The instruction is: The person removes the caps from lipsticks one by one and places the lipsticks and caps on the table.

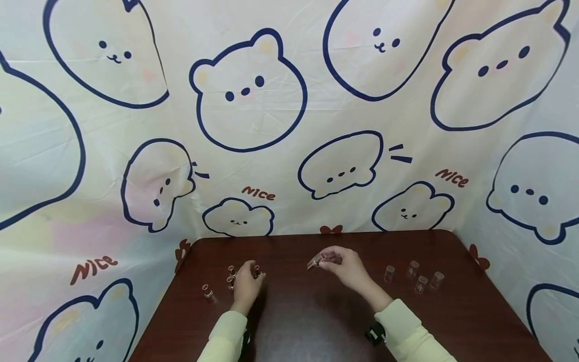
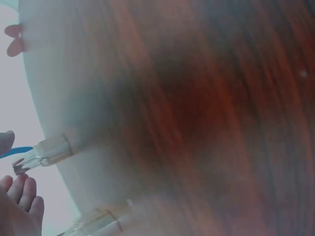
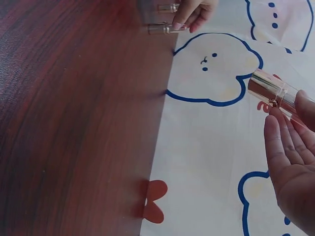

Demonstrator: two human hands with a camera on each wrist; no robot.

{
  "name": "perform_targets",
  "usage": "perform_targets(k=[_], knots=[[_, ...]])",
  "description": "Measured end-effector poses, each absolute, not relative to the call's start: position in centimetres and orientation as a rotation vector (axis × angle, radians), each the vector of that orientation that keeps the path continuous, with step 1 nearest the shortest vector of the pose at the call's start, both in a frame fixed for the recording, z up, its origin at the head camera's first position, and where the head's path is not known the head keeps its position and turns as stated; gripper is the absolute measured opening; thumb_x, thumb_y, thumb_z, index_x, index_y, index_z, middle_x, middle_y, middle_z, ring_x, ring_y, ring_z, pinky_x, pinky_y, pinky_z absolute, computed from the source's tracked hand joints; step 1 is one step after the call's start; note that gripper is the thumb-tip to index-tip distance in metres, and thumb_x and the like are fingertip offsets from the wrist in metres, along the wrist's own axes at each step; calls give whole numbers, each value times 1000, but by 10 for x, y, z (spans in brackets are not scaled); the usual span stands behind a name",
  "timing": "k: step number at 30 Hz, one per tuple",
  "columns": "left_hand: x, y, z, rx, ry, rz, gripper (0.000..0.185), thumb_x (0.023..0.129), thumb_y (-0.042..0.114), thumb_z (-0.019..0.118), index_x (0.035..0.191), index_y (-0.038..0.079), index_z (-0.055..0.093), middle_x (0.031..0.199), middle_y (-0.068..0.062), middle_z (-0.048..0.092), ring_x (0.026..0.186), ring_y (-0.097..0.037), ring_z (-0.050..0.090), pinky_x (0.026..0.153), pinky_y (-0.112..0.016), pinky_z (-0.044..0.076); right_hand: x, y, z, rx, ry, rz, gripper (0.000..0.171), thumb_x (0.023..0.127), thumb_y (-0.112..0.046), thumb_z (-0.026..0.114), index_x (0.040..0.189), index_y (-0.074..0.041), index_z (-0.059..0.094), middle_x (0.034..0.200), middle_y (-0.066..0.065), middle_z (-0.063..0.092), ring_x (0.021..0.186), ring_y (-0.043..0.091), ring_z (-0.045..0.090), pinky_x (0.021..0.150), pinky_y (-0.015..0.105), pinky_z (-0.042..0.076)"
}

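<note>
My right hand (image 1: 346,264) pinches a shiny rose-gold and clear lipstick tube (image 3: 268,87) between thumb and fingers, tilted above the middle of the table. At the left, my left hand (image 1: 246,289) is at the upper end of an upright lipstick tube (image 1: 257,271) of the same kind. In the left wrist view its fingers lie close beside that tube's end (image 2: 53,150), and the thumb appears apart from it. Two more upright tubes (image 1: 230,283) stand just left of that hand, partly close to it. Another tube (image 1: 207,290) stands farther left.
Several small clear cylindrical caps (image 1: 421,284) stand on the right part of the dark brown table (image 1: 307,322). A pale cloth (image 1: 289,211) printed with cartoon bears hangs along the table's back and side edges.
</note>
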State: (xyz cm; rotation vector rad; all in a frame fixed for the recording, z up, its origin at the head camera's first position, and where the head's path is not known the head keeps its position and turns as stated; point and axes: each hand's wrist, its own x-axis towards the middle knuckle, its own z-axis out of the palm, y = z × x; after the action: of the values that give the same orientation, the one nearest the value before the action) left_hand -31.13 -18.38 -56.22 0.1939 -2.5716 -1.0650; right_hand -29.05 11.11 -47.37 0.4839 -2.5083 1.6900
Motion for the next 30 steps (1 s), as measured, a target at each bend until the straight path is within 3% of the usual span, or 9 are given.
perform_targets(k=[19,25,30], knots=[[-301,-166,-520,40,-2451,-1145,49,81,13,80,123,1,59,119,-14,63,111,-30,59,86,-45,50,-286,130,-455,386,-2271,2127,35,89,-9,71,120,4,62,105,12,69,96,21,67,81,27,53],[-300,-156,-508,-33,-2421,-1189,49,81,13,80,124,1,59,118,-13,64,112,-29,59,89,-45,49,-283,129,-447,384,-2160,2248,37,90,-12,70,121,5,59,105,14,68,98,30,66,84,31,53],[-299,-146,-496,-126,-2380,-1256,49,82,17,80,124,5,59,119,-11,64,112,-27,59,93,-47,47,-282,128,-440,371,-2116,2293,41,90,-16,70,124,4,58,111,13,66,98,23,67,86,33,52]])
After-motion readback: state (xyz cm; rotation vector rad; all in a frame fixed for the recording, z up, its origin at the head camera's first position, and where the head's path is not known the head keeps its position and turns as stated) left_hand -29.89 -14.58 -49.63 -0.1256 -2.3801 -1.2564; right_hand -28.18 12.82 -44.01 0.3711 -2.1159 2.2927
